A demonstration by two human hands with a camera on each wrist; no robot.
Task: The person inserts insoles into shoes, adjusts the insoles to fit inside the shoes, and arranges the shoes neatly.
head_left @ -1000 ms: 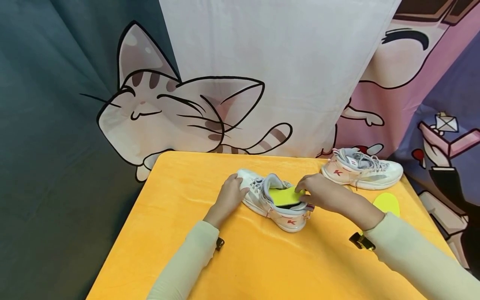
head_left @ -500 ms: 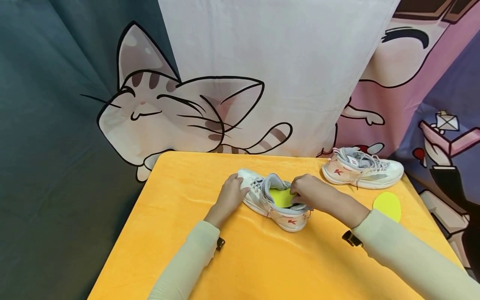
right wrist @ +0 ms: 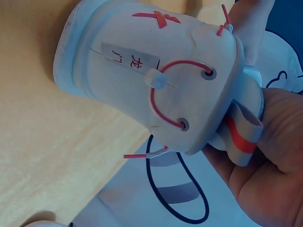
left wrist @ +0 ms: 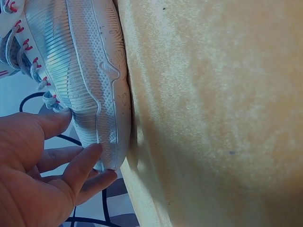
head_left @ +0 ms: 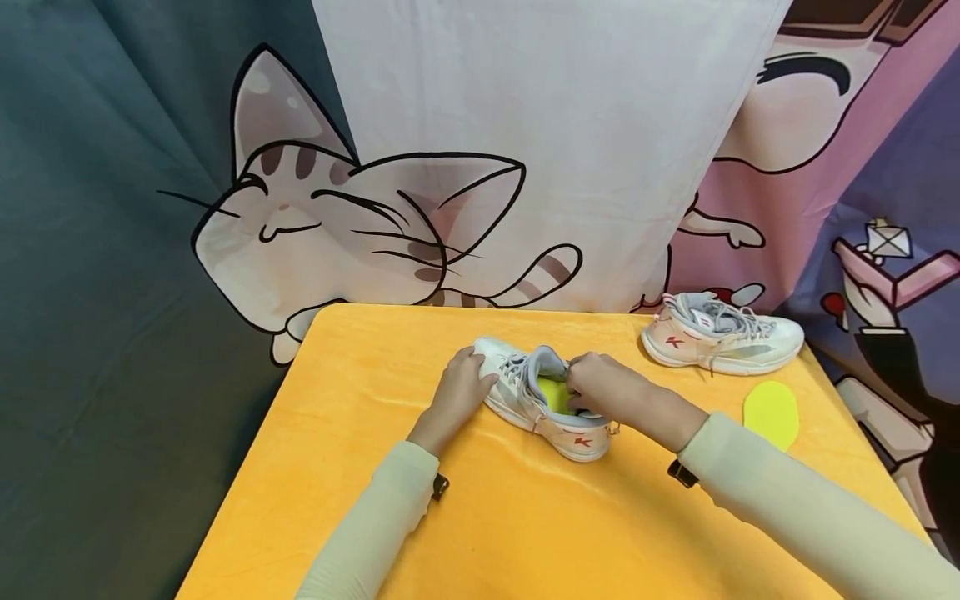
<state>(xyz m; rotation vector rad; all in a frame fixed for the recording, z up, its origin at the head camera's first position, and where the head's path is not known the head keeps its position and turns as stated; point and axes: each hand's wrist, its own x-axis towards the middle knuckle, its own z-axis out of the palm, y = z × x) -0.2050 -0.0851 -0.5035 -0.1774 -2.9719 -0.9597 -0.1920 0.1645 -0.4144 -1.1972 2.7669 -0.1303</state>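
Note:
A white and pale pink sneaker [head_left: 576, 440] stands on the yellow-covered table, toe to the far left. My left hand [head_left: 456, 398] grips its toe, thumb on the upper and fingers round the front, as the left wrist view confirms. Inside the shoe's opening lies a yellow-green insole [head_left: 552, 393]. My right hand [head_left: 609, 388] reaches into the opening from the right, fingers curled at the insole's heel end; its fingertips are hidden. In the right wrist view the shoe's heel [right wrist: 125, 78] with its striped pull loop [right wrist: 244, 135] hides most of those fingers.
The matching sneaker [head_left: 731, 343] sits at the table's back right corner. Another yellow-green insole [head_left: 771, 414] lies flat in front of it. A curtain with cartoon prints [head_left: 480, 100] hangs right behind the table [head_left: 375, 358].
My right hand has moved left and deeper into the shoe, and the insole has slid further in towards the toe. The left hand keeps its grip in place.

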